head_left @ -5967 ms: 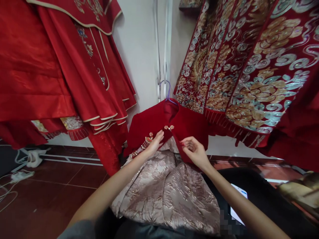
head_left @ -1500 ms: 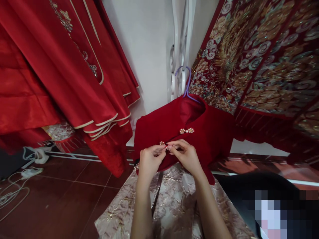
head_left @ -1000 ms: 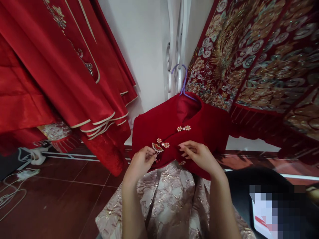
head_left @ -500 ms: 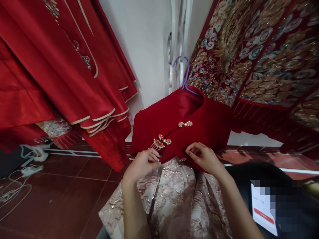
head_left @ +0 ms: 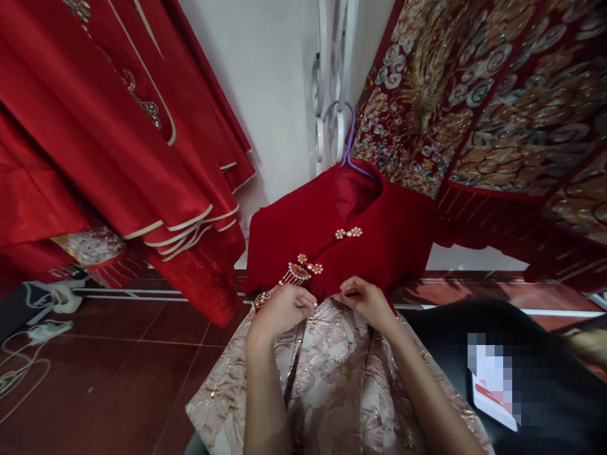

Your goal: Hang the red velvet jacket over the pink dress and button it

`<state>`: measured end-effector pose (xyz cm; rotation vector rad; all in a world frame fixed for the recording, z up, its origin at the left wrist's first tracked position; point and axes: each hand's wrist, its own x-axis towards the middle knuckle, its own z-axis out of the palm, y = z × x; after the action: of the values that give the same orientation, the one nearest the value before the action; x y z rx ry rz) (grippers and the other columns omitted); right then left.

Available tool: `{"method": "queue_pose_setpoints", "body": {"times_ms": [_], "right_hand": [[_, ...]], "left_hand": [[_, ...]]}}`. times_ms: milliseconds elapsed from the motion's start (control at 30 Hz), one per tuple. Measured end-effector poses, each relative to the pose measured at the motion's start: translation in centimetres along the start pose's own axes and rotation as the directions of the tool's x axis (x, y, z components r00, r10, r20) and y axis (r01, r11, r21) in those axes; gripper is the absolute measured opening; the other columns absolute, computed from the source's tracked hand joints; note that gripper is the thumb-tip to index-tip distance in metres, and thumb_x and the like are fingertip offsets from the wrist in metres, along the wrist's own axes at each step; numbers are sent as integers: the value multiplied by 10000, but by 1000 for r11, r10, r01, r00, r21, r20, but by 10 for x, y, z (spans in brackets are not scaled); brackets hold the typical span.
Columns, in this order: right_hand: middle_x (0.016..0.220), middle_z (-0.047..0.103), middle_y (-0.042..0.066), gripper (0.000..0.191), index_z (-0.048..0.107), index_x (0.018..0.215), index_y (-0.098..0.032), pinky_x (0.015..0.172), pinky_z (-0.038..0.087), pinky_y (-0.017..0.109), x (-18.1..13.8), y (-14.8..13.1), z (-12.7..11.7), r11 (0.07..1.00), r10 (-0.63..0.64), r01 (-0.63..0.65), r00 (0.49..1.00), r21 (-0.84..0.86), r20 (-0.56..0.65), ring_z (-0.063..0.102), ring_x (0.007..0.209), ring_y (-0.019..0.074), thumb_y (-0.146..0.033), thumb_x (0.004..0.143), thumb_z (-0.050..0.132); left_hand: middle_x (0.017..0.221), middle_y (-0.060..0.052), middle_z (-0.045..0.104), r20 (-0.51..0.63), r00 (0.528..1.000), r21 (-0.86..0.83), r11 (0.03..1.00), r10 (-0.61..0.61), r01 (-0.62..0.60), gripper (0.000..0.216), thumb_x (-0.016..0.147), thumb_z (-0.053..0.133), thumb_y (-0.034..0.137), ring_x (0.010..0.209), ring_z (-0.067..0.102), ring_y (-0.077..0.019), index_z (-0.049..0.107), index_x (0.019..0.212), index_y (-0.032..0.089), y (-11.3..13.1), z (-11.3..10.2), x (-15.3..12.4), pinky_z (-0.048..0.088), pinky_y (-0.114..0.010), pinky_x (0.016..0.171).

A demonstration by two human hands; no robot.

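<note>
A red jacket [head_left: 294, 218] hangs on a purple hanger [head_left: 349, 136], with its lower front over my lap. Pearl flower clasps [head_left: 349, 233] join its front at the chest. Below them, a fan-shaped brooch [head_left: 298, 272] with bead fringe sits beside a second flower clasp [head_left: 315, 268]. My left hand [head_left: 287, 308] is closed, thumb and fingers pinched at the jacket's lower front edge. Facing it, my right hand [head_left: 366, 302] pinches the edge on the other side, a short gap between them. The fingers cover whatever small fastening lies there.
Red garments with pale piping [head_left: 190, 183] hang at the left. An embroidered red garment [head_left: 474, 114] hangs at the right. Patterned pale fabric [head_left: 332, 379] covers my lap. A phone [head_left: 493, 404] lies on a black seat [head_left: 502, 328]. White cables [head_left: 28, 360] lie on the tiled floor [head_left: 118, 379].
My right hand has moved left and down to the jacket's lower edge, closer to my left hand. My left hand has shifted slightly right. The view has turned a little.
</note>
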<state>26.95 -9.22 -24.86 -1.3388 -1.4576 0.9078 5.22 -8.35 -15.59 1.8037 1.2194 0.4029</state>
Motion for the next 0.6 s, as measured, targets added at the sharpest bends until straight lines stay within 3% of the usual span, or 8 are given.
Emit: {"method": "queue_pose_setpoints", "body": {"times_ms": [133, 300, 467, 600], "right_hand": [[760, 669, 31, 283, 608, 777, -169, 727, 507, 276, -1, -5, 15, 975, 24, -35, 998, 219, 54, 635, 742, 152, -389, 673, 753], [760, 679, 30, 255, 655, 741, -153, 722, 494, 268, -11, -27, 17, 967, 49, -116, 958, 226, 282, 618, 727, 136, -386, 692, 747], [803, 673, 21, 242, 649, 788, -166, 746, 505, 262, -15, -32, 24, 953, 31, -90, 979, 291, 202, 622, 773, 134, -382, 716, 735], [809, 659, 14, 229, 639, 804, -176, 747, 516, 254, -15, -28, 34, 956, -2, -35, 992, 290, 126, 620, 788, 133, -383, 742, 714]], "left_hand": [[834, -81, 746, -34, 999, 55, 998, 6, -4, 247, 687, 555, 94, 804, 700, -179, 722, 867, 107, -5, 1, 4, 533, -272, 763], [814, -61, 744, -64, 997, 73, 997, 41, -37, 234, 678, 542, 91, 777, 698, -171, 720, 825, 126, -11, 0, 3, 527, -256, 734], [804, -56, 739, -52, 998, 40, 998, 47, -45, 216, 670, 557, 78, 775, 695, -161, 711, 813, 126, -11, 0, 1, 529, -245, 735], [837, -62, 739, -58, 998, -31, 999, 24, -26, 183, 664, 676, 193, 808, 692, -172, 707, 834, 130, -14, 1, 3, 531, -248, 754]]}}
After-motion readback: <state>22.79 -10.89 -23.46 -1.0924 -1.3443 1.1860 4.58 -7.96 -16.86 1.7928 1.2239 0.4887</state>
